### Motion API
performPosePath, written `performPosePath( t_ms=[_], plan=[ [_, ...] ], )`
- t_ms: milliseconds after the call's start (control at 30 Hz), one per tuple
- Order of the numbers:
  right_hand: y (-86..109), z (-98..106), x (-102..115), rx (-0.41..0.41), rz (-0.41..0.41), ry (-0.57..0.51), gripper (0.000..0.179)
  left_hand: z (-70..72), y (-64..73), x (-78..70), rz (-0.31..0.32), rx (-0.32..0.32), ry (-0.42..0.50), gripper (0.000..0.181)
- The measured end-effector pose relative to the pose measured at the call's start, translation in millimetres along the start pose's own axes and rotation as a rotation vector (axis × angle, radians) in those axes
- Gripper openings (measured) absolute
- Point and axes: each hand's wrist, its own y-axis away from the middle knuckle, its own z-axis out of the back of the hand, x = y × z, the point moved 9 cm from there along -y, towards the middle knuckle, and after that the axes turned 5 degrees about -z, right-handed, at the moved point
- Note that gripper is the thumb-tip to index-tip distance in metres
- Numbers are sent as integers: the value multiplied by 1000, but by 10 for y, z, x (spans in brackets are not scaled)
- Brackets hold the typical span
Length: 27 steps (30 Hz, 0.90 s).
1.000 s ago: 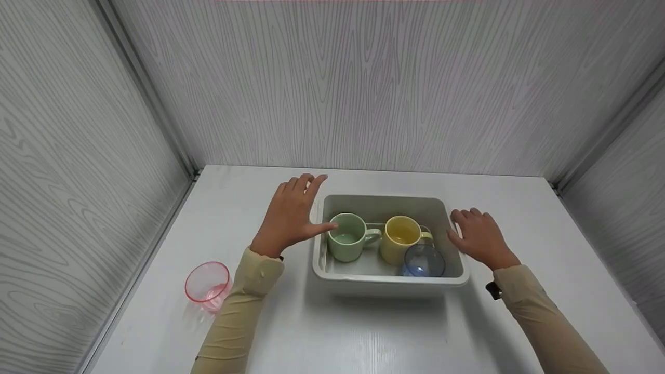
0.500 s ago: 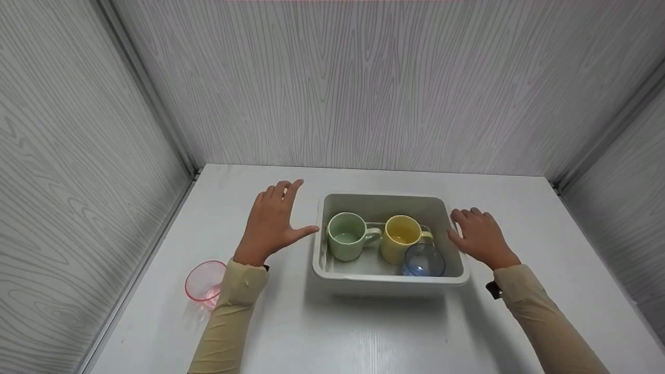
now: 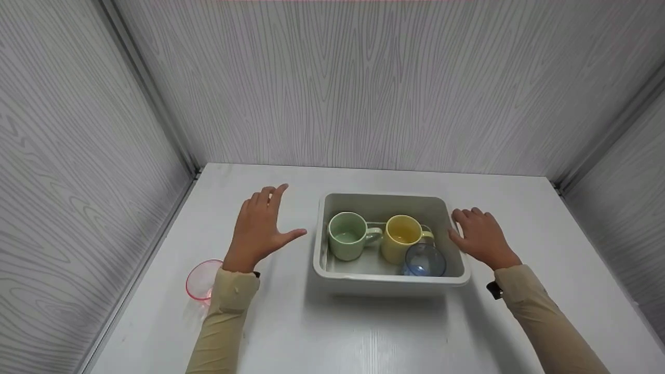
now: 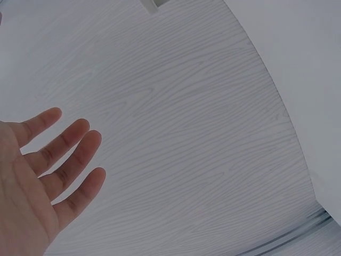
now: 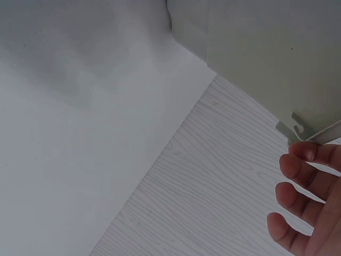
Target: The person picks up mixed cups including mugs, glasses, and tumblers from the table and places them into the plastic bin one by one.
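Note:
A pale grey plastic bin (image 3: 332, 276) holds a green mug (image 3: 347, 249), a yellow mug (image 3: 393, 249) and a clear blue-tinted cup (image 3: 425, 262). My right hand (image 3: 480, 239) grips the bin's right rim, thumb on the inner side and fingers outside. The right wrist view shows the fingertips of this hand (image 5: 314, 186) curled by the rim, below the bin's outer wall (image 5: 256, 64). Left of the bin, my left hand (image 3: 254, 228) is in the air with thumb and fingers spread, holding nothing. In the left wrist view its fingers (image 4: 80, 154) are slightly bent.
A clear pink-rimmed cup (image 3: 200, 283) stands on the white table (image 3: 374, 332) at the left, partly hidden behind the left sleeve (image 3: 226, 311). Wood-grain panels (image 3: 363, 93) enclose the table at the back and both sides.
My left hand has moved left, away from over the green mug and the bin's left rim. It now overlaps the pink cup more. The right hand and bin stay put.

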Motion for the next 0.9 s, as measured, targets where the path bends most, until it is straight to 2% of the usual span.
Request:
performPosePath(
  t_ms=[600, 900],
  plan=[
    [-22, -16, -6, 8, -19, 2, 27, 5, 309, 304, 86, -31, -21, 93],
    [-14, -20, 4, 7, -16, -7, 26, -54, 461, 468, 164, 26, 0, 89]
  ],
)
